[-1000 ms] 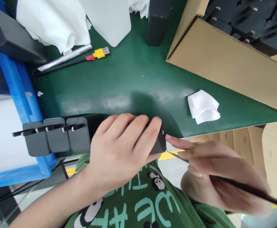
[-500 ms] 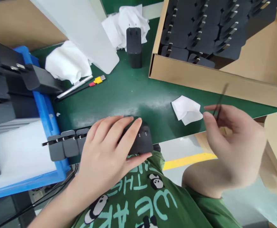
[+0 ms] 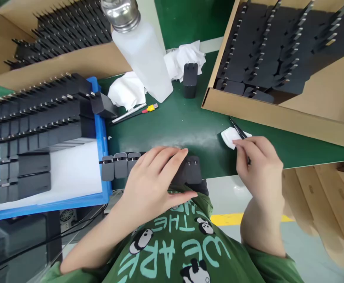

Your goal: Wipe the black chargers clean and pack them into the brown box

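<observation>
My left hand (image 3: 156, 179) lies over a row of dark grey plug adapters (image 3: 120, 165) at the near edge of the green table (image 3: 186, 122), fingers curled round the rightmost adapters (image 3: 193, 169). My right hand (image 3: 259, 165) pinches a thin black stick (image 3: 237, 129), whose tip rests on a small folded white cloth (image 3: 228, 136) on the table.
A blue tray (image 3: 101, 129) full of adapters stands at the left. Cardboard boxes (image 3: 266, 108) of adapters sit at the back right and back left. A translucent bottle (image 3: 142, 51), white rags (image 3: 126, 92), a yellow-tipped cable (image 3: 150, 108) and one upright adapter (image 3: 190, 78) are behind.
My right hand moved from the adapter's end up and over to the white cloth, setting the stick's tip on it. My left hand stayed on the row. The view pulled back.
</observation>
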Motion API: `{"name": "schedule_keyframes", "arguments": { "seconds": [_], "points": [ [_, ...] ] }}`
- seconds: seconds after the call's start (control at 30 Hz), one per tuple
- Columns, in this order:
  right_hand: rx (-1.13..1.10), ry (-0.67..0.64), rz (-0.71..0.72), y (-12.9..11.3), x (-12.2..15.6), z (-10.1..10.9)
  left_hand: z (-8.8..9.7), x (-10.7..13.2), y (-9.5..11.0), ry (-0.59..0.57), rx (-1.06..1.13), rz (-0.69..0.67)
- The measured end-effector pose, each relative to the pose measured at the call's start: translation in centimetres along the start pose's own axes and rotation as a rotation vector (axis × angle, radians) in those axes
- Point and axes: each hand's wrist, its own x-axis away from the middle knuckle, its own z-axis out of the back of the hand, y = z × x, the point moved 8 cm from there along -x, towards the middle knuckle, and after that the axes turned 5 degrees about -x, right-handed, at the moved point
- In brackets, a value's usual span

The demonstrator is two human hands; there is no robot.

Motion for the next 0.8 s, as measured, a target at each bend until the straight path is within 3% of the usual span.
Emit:
{"name": "schedule_keyframes", "arguments": {
  "seconds": [0.1, 0.23, 0.4, 0.6, 0.7, 0.8],
  "points": [
    [-0.269, 0.057, 0.113, -2.6, 0.4, 0.3, -0.9, -0.4, 0.5, -0.006, -0.043, -0.004],
    [-0.458, -0.180, 0.424, -7.0, 2.1, -1.5, -2.1, -1.0, 0.7, 0.023, -0.061, 0.002],
    [-0.474, -0.333, 0.509, -7.8, 2.9, -2.0, -2.5, -0.9, 0.5, 0.060, -0.058, -0.001],
    [-0.273, -0.344, 0.511, -10.0, 2.0, -2.2, -2.3, -0.7, 0.4, 0.144, -0.076, -0.025],
    [-0.106, -0.321, 0.497, -8.9, 1.9, -1.7, -2.5, -0.8, 0.4, 0.150, -0.076, -0.014],
    [0.028, -0.217, 0.391, -5.6, 1.5, -0.1, -2.1, -0.8, 0.4, 0.114, -0.008, -0.008]
  ]
}}
